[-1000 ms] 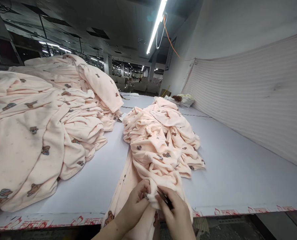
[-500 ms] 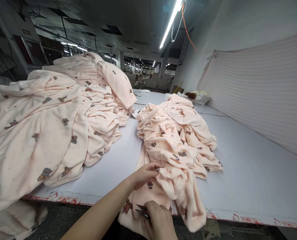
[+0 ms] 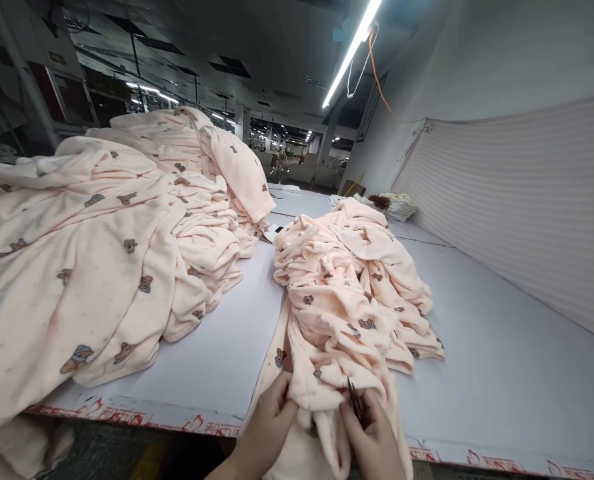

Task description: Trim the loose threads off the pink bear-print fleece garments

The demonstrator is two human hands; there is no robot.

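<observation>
A heap of peach fleece garments with small bear prints (image 3: 349, 287) lies on the white table (image 3: 497, 360), its near end hanging over the front edge. My left hand (image 3: 271, 420) pinches a fold of that fabric at the edge. My right hand (image 3: 374, 440) grips the same fold from the right and also holds small dark thread snips (image 3: 355, 402), blades pointing up against the cloth.
A much larger pile of the same peach fleece (image 3: 101, 247) fills the left of the table. A ribbed pale wall covering (image 3: 527, 200) runs along the right side. A stack of folded white pieces (image 3: 397, 203) sits at the far end.
My left hand drew back from on top of the fabric to the table edge. My right hand rose with the snips to meet it on the same fold. The view tipped slightly.
</observation>
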